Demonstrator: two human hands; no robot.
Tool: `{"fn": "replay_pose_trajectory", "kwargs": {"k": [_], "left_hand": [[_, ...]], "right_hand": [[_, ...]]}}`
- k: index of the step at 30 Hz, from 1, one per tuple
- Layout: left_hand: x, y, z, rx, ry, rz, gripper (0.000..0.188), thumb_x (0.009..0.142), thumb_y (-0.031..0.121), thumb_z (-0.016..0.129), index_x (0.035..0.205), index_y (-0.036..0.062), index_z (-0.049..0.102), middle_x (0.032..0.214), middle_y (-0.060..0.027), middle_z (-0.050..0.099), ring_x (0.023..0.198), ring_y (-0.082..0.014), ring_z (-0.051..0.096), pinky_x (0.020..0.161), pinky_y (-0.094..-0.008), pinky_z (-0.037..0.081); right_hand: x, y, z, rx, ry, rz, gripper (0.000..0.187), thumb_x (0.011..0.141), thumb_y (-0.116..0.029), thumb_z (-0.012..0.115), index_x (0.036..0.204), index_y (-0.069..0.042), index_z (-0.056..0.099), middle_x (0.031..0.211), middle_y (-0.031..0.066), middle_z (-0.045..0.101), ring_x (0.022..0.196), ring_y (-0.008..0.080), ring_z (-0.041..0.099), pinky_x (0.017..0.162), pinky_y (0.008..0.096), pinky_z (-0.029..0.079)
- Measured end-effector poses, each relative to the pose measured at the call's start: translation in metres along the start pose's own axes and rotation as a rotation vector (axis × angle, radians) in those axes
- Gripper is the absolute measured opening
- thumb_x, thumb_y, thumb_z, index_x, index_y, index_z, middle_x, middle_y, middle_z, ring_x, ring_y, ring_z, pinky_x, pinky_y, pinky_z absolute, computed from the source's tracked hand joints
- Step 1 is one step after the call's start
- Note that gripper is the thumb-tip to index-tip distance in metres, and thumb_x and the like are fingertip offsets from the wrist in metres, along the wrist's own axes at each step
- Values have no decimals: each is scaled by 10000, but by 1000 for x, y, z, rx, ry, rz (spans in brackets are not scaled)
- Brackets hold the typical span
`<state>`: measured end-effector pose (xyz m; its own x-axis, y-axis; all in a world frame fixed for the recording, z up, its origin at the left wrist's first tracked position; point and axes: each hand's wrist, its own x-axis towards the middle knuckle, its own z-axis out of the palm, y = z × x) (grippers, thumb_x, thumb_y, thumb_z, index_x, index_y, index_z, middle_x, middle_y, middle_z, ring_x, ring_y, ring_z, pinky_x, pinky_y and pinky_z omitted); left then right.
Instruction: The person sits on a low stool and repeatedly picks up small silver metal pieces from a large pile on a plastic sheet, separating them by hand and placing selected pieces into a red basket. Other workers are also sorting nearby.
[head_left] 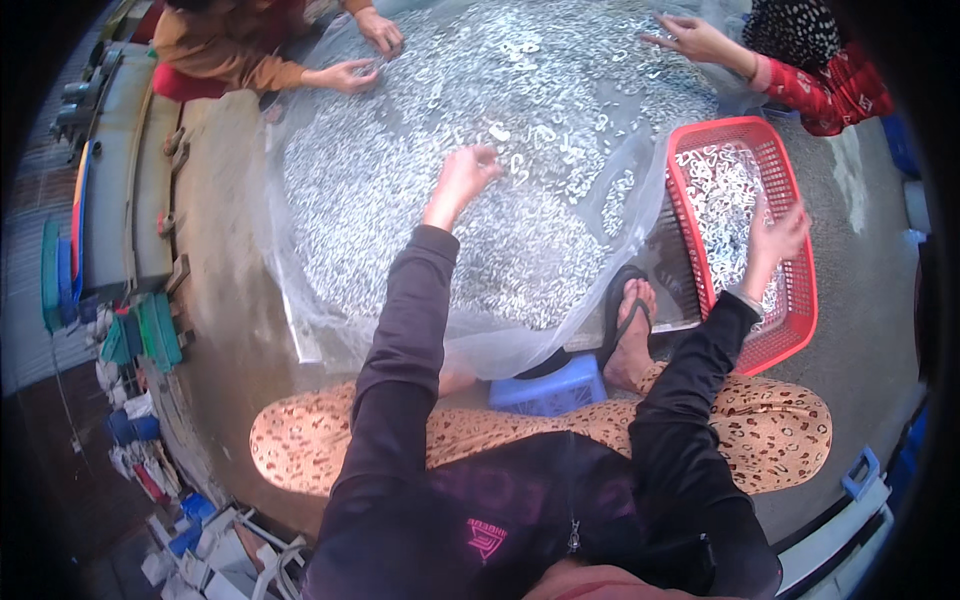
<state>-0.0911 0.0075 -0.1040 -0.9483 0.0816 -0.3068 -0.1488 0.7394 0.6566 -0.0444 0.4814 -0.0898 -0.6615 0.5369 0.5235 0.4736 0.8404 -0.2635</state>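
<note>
Dark jacket (520, 505) cut off at bottom; left hand (466, 177) curled mid-frame, right hand (776, 240) blurred over right-side basket (772, 346): I can't tell either grip.

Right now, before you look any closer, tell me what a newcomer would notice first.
First, the broad spread of small silvery pieces on a pale translucent sheet mid-view, with the left hand over it. Then the bright red basket at right, holding curled whitish pieces, the right hand over it. Co-workers' hands show along the far side.

Diffuse, pale light; fisheye edges curve into black corners (both hands (465, 172) (778, 238) look blurred).
</note>
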Motion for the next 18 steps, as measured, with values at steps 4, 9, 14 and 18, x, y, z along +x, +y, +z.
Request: {"fn": "replay_pose_trajectory", "kwargs": {"k": [4,9,14,18], "left_hand": [[22,-32,78,233,125,343,699,688,108,742,1327,104,458,1311,-185,497,1252,-382,407,1029,-477,342],[32,-7,100,259,92,210,360,777,-26,550,1134,11,568,1043,-218,605,1015,-390,556,890,-459,436],[16,19,71,303,168,275,270,763,-28,595,1025,-8,535,944,-214,541,903,-397,538,799,-478,424],[25,14,82,257,254,334,286,770,-6,616,1034,-23,506,955,-218,502,902,-400,514,804,-486,409]], "right_hand": [[-38,-108,20,663,-483,-213,753,783,-387,648,1369,-13,359,1295,261,459,1197,415,434,1006,450,360],[-100,-230,63,397,-1036,-195,790,772,-193,647,1401,58,241,1258,280,447,1155,434,437,973,444,410],[-115,-262,84,213,-795,-291,640,723,-146,652,1264,96,409,1138,222,470,1067,365,443,877,389,465],[-145,-267,80,306,-882,-455,456,713,-130,634,1119,49,528,1082,178,484,1036,312,463,867,367,468]]}}
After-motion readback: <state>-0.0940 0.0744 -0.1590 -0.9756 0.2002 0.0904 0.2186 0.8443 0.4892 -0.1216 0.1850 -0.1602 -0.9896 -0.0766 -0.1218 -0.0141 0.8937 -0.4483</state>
